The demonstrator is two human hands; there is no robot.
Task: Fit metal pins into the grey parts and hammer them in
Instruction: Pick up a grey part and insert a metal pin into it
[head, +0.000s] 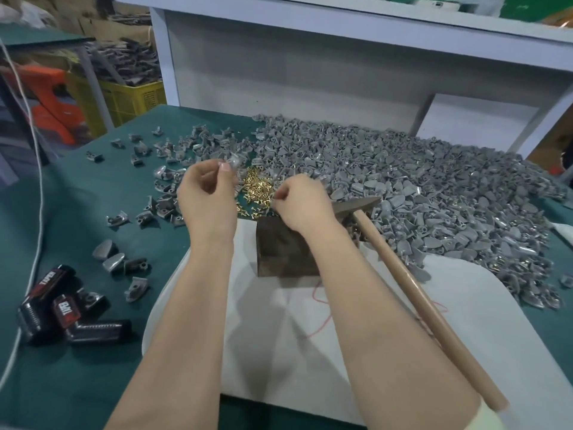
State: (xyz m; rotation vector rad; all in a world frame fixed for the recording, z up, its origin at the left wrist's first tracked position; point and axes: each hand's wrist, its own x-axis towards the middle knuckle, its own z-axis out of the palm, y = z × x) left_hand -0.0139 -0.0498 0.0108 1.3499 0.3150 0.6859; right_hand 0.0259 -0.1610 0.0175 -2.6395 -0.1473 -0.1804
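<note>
Now, my left hand (207, 193): thumb and fingertips pinch one grey part (233, 161), held up off the table.
My right hand (299, 203): fingers curled, thumb and forefinger pressed together at the near edge of the pins; whether a pin sits between them I cannot tell.
Brass pins (257, 187): a small gold pile on the table between my two hands, just beyond the block.
Metal block (285, 256): dark, standing on the white cloth (279, 336), partly under my right wrist.
Hammer (412, 283): lying to my right, untouched, head by the block's far right corner, wooden handle slanting back towards me across the cloth.
Grey heap (418, 187): a broad mound of parts at right, reaching the cloth's edge; scattered parts (145, 150) at left.
Green table (77, 367): black cases (52, 305) and a white cable (34, 243) at my left.
</note>
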